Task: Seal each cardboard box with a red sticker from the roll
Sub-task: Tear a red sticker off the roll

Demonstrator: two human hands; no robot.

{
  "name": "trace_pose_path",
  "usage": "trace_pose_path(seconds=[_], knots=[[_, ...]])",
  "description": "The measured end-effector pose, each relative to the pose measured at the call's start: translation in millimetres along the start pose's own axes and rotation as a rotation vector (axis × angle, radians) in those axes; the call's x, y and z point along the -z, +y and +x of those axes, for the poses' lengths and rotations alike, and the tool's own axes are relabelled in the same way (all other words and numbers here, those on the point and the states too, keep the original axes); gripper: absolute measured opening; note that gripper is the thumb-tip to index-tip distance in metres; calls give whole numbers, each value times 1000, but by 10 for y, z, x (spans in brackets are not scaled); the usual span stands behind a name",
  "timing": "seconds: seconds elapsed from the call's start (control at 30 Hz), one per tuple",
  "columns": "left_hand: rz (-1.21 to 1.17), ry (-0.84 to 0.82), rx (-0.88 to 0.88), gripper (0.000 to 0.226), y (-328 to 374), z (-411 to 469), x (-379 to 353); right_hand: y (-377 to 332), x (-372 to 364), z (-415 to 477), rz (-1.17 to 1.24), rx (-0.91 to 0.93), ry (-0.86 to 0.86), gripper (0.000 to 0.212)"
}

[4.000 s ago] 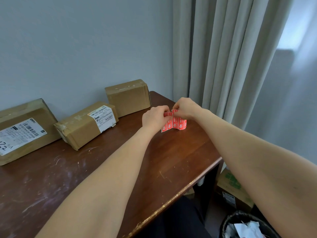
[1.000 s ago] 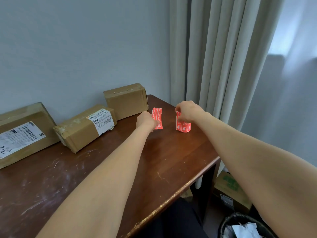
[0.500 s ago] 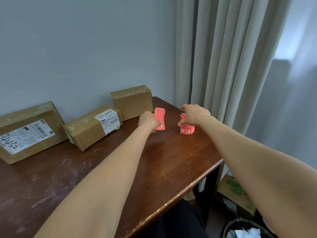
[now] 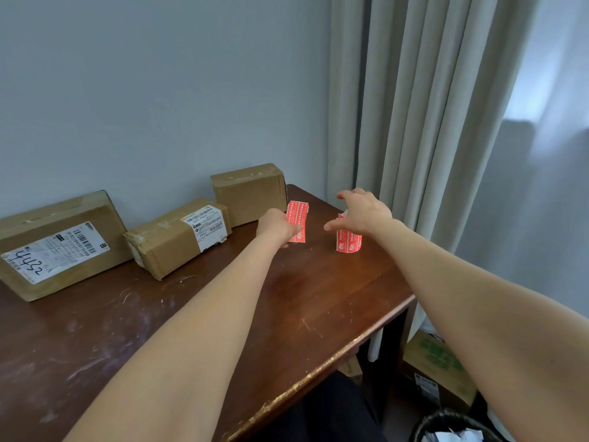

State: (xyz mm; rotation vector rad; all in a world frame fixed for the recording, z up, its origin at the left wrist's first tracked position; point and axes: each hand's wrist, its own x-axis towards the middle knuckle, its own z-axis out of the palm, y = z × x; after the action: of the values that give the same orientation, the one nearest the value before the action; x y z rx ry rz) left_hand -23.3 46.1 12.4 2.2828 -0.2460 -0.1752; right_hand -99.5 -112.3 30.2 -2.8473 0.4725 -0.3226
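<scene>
Sticker (image 4: pixel 297 222) pinched in left grip (image 4: pixel 276 227) | roll (image 4: pixel 349 240) under spread right grip (image 4: pixel 363 212)

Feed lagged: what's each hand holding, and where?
Left hand pinches the red sticker by its lower left edge; right hand, open above the roll, holds nothing.

Red sticker (image 4: pixel 297 222) w/ white print; brown boxes (image 4: pixel 178 240); dark wood table (image 4: pixel 318 298); beige curtain (image 4: pixel 414 106).
</scene>
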Motion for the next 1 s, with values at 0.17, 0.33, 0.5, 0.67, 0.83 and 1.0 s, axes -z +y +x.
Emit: trace_pose_path(seconds=[0.17,0.33,0.5,0.67,0.83,1.0], knots=[[-38,14,-6,32,-27,-81,123,-201,42,-53,91,104,218,67],[-75,-4,-3,27,-121,-184,279,-515,-62,-92,329,135,181,58],[-101,-26,8,25,-295,-245,470,-801,-226,-137,600,23,-75,62],[-68,-93,19,27,-485,-299,606,-875,-396,-182,1050,-125,-315,14],[-95,-116,41,25,-688,-311,674,-984,-578,-205,1139,-189,-352,14],[-211,-107,51,23,-786,-261,751,-1039,-666,-170,1244,-256,-371,13]])
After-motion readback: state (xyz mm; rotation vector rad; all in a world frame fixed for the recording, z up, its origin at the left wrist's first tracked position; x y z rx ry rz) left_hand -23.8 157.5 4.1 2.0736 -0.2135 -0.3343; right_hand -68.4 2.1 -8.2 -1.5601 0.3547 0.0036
